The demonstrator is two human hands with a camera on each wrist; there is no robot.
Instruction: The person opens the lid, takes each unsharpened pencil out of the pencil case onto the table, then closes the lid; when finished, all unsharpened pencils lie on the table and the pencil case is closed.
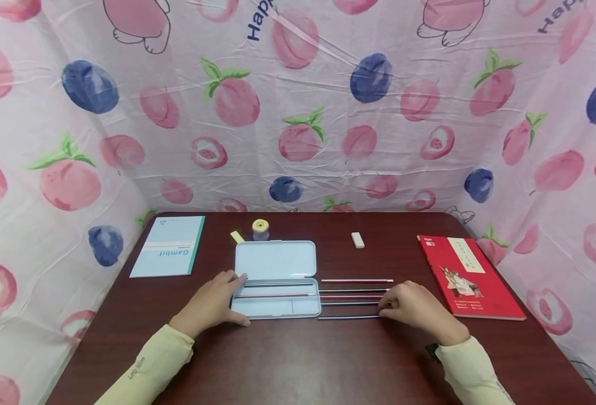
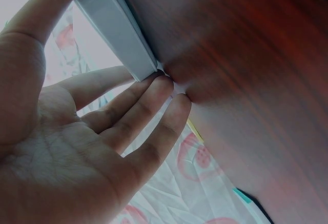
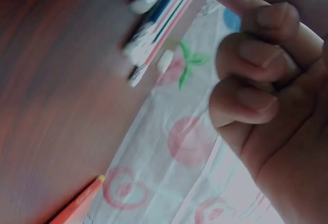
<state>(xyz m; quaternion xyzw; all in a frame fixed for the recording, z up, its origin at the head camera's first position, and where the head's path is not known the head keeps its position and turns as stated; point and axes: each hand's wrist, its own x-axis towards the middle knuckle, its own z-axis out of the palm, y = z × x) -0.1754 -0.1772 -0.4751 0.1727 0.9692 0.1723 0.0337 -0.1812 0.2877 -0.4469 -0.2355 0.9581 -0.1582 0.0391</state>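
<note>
A light-blue pencil case [image 1: 267, 308] lies with its lid folded back, two pencils inside. My left hand [image 1: 214, 299] is at its left end, thumb at the front corner, fingers at the side. In the left wrist view those fingers [image 2: 154, 147] are fairly straight, some tips on the table beside the case. To the right of the case, several striped pencils [image 1: 357, 280] lie in rows. Over their right ends is my right hand [image 1: 414, 306], thumb and index low by the nearer pencils, other fingers [image 3: 251, 101] curled. Whether it pinches a pencil I cannot tell.
A white eraser [image 1: 357, 240] lies behind the pencils. Behind the case stand a yellow-topped round container [image 1: 260, 229] and a small yellow piece [image 1: 237, 237]. A pale-blue notebook [image 1: 168, 247] is at the left, a red book [image 1: 472, 278] at the right. Printed cloth [image 1: 318, 185] surrounds the table.
</note>
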